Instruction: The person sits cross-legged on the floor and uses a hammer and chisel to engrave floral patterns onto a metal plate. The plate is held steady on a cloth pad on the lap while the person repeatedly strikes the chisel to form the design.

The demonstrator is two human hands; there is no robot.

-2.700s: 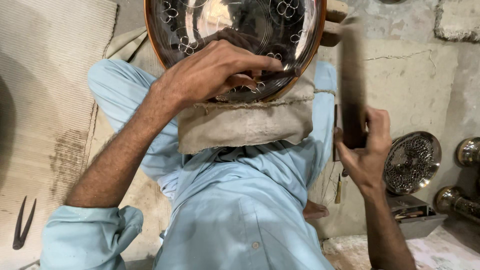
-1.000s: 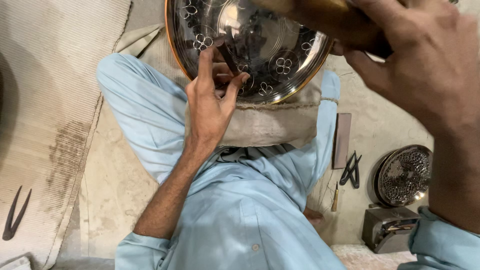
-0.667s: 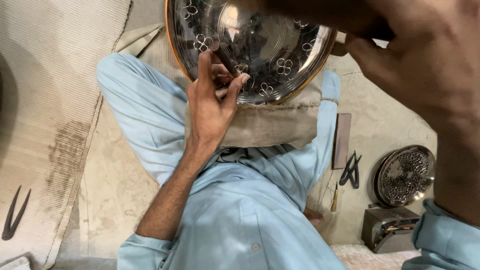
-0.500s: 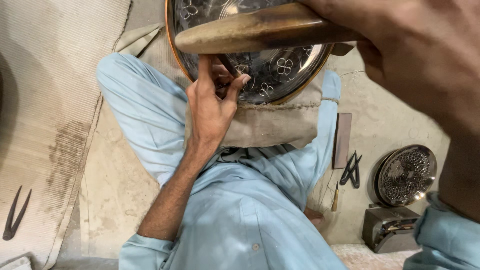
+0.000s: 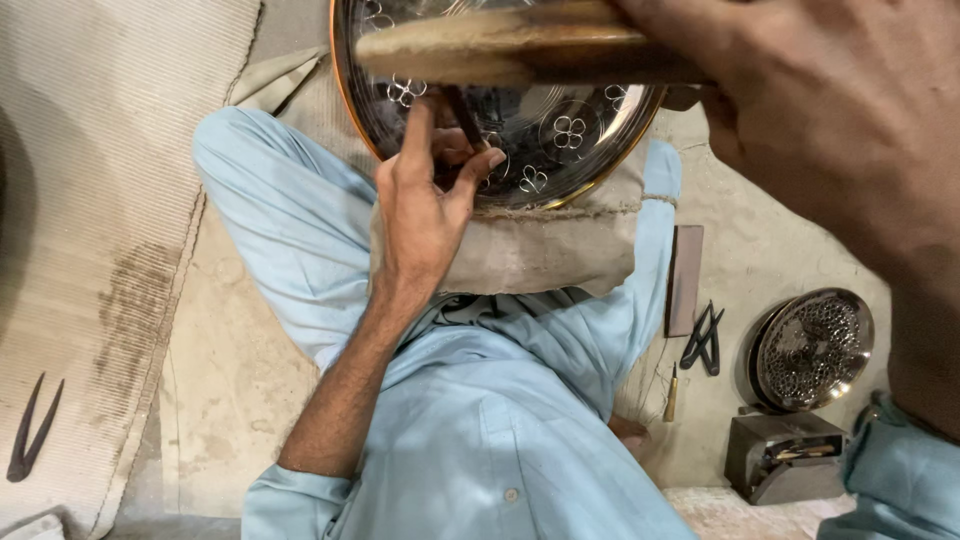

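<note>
Head view: left hand [image 5: 425, 205] pinches a thin dark chisel [image 5: 462, 115] between thumb and fingertips, tip set on the engraved metal plate [image 5: 560, 140], near its lower-left part. Heel of that hand rests on the beige cloth pad [image 5: 540, 255] that the plate sits on, just below the pinch. The plate is round and shiny with a copper-coloured rim; small four-petal flower marks sit to the right of the pinch and above it. Right hand [image 5: 850, 130] is raised close to the camera, fingers wrapped tight around a thick wooden mallet [image 5: 510, 50]. The mallet lies roughly level, its blunt end pointing left, above the chisel and in front of the upper plate; whether it touches the chisel top, I can't tell. Below the left grip: forearm, then light blue shirt and trousers [image 5: 480, 420], with the pad lying on the lap. Well left of the grip: ribbed woven mat [image 5: 110, 180] with a dark pair of dividers [image 5: 30, 430] on it. Right of the grip and lower, on the pale floor: flat dark sharpening stone [image 5: 685, 280], black pliers [image 5: 703, 338], a small awl with a wooden handle [image 5: 672, 392], a second round perforated plate [image 5: 812, 350] leaning upright, and a dark metal block [image 5: 785, 458] below it.
</note>
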